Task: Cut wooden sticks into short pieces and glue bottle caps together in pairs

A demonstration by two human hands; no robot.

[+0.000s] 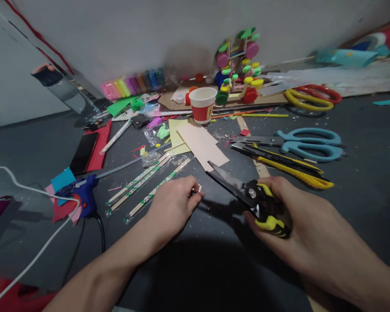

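Right hand (315, 229) nearest on the right, clamped round the grips of the black-yellow shears (252, 193). Blades point far-left, slightly parted, off to the right of the left hand (173, 201). Left hand is low over the dark table (188, 264), thumb and fingers pinched on a small white piece (199, 188); only its end shows, rest hidden, can't tell its length. Hands apart, shears tips between them, just beyond the white piece.

Far of the tips: pink card (204, 145), overlapping yellow paper (182, 125) on its left. Paper cup (202, 113) upright just past the card.

Left of the left hand: wrapped chopsticks (139, 180) lying in a slanted row. Further left, glue gun (87, 197) on colored scraps (63, 208); phone (84, 152) beyond it, partly on red card (100, 147).

Right side, beyond the right hand: two yellow-black cutters (289, 170), then blue scissors (290, 144) past them. Yellow scissors (307, 106) farther still.

Far, behind the cup and right: model (251, 50) with colored discs, against the wall.
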